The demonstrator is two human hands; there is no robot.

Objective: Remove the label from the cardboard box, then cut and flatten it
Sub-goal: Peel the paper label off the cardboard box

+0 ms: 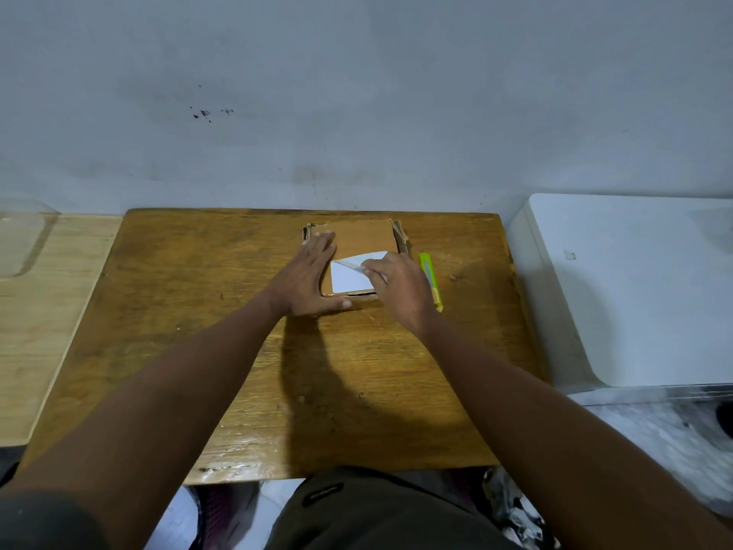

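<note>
1. Stretching across the middle of the view, a brown wooden surface (pixel 357 371) is carrying everything in use, with a paler wooden board (pixel 47 311) sitting beside it on the left and a white appliance (pixel 634 291) standing on the right.
2. Lying near the far edge of the surface, the cardboard box (pixel 357 240) is resting low and squat, its side flaps splaying out at both ends.
3. Pressing down on the box's left part, the left hand (pixel 305 279) is lying flat with its fingers straight and its thumb reaching along the near edge.
4. Working at the box's right side, the right hand (pixel 400 287) is pinching a lifted edge of the label between its curled fingers.
5. Covering the near right part of the box top, the white label (pixel 349 277) is peeling up along its upper right, the loose strip folding back over itself.
6. Lying just right of the box, a yellow-green utility knife (pixel 430 279) is resting untouched on the surface.
</note>
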